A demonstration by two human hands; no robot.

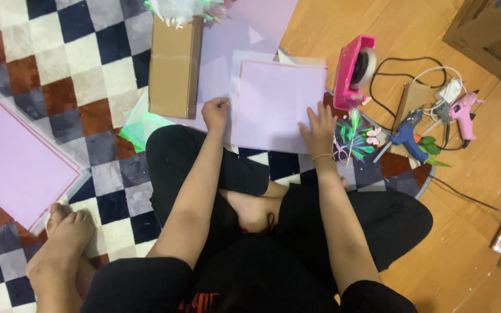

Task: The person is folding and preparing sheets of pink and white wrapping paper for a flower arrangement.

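Paper sheet lies between cardboard box at left and tape dispenser at right.

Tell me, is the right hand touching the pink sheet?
Touching. The head view shows the right hand lying flat, fingers spread, on the right edge of the pink sheet, with no gap.

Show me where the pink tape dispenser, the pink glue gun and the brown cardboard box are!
Pink tape dispenser (353, 71), head view, on its pink side wall.
Pink glue gun (464, 111), head view, on the middle of its body.
Brown cardboard box (172, 66), head view, on its flat top face.
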